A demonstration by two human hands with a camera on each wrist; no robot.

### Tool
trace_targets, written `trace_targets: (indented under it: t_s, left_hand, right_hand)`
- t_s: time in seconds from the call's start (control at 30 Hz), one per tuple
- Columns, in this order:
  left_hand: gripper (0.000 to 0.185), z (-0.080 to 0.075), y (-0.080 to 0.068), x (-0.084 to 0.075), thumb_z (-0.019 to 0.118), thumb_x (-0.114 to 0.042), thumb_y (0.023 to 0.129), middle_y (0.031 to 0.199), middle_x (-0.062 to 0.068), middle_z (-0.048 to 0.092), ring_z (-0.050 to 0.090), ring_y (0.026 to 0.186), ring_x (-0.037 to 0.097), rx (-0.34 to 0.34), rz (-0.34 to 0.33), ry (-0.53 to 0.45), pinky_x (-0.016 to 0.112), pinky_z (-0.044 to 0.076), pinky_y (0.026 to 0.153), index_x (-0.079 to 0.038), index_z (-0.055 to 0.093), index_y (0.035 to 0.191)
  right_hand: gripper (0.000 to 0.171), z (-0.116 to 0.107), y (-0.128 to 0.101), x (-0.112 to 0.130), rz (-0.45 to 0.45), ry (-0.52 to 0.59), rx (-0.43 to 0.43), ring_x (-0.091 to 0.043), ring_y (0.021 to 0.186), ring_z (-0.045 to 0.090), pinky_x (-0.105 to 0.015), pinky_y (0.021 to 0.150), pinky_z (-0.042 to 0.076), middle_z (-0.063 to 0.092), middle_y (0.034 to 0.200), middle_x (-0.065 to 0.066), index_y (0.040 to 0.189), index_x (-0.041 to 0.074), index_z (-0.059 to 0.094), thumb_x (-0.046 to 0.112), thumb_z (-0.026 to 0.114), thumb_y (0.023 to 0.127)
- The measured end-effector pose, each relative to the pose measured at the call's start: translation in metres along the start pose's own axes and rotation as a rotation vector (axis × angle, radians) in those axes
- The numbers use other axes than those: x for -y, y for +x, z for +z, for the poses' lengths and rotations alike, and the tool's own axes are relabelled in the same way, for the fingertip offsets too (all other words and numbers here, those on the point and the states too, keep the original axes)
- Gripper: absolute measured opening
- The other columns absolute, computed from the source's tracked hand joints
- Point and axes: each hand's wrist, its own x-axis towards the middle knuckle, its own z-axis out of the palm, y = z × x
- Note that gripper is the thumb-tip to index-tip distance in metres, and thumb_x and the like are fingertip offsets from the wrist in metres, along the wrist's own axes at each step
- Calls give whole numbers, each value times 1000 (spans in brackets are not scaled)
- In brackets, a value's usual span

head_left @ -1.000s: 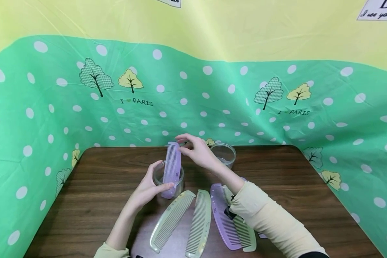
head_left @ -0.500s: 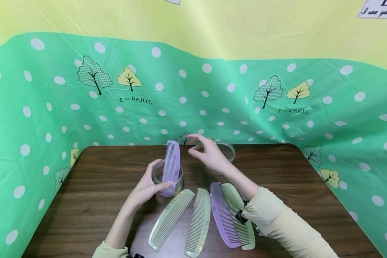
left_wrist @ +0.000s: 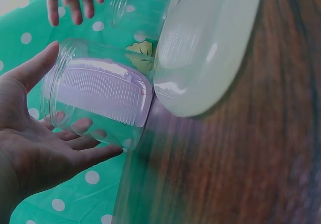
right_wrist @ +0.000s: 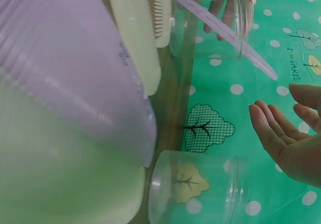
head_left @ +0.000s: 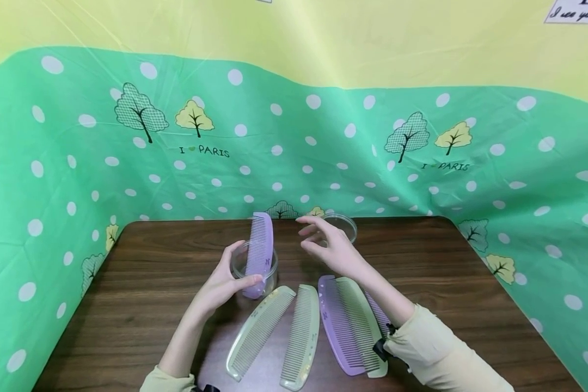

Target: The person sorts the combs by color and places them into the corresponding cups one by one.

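Observation:
In the head view a purple comb (head_left: 261,242) stands upright, slightly tilted, in a clear plastic jar (head_left: 273,279), its top end sticking out above the rim. My left hand (head_left: 219,287) grips this jar, thumb near the rim on the close side and fingers round the other side. The left wrist view shows the comb (left_wrist: 103,89) through the jar wall. My right hand (head_left: 334,251) hovers to the right of the jar, fingers loosely bent and holding nothing. Close behind it stands a second clear jar (head_left: 351,231), partly hidden by the hand.
Two pale green combs (head_left: 300,337) lie fanned out on the dark wooden table (head_left: 142,305) in front of the jar. Right of them, a purple comb (head_left: 337,329) and a green comb (head_left: 365,332) overlap, with another purple comb (head_left: 379,316) partly under the right forearm. A patterned cloth (head_left: 294,136) surrounds the table.
My right hand has let go of the purple comb's top and moved right, toward the second jar. The left hand keeps its grip on the jar with the comb in it.

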Motion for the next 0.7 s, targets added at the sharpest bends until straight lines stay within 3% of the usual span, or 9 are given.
trace_targets:
  t_s: [0.23,0.47,0.7]
  left_hand:
    - [95,1,3,-2,84,-20,85,166,11,33,32,155,33,11,4,-9,57,27,125,-18,23,158]
    - [95,2,4,0,84,-19,85,166,11,33,31,155,34,15,7,-16,57,25,126,-18,23,158]
    - [95,0,1,2,85,-19,85,166,11,33,29,156,34,7,8,-14,57,23,126,-17,23,158]
  right_hand:
    - [52,-2,-23,-9,37,-53,-3,-26,103,73,-32,78,61,71,118,-13,146,16,53,7,68,97]
    - [58,-1,-47,-17,128,-150,18,-21,101,73,-29,78,59,72,121,-10,148,24,49,9,71,96]
    - [67,5,-63,-23,213,-209,43,-22,98,71,-27,73,56,67,133,-18,150,16,47,6,76,91]
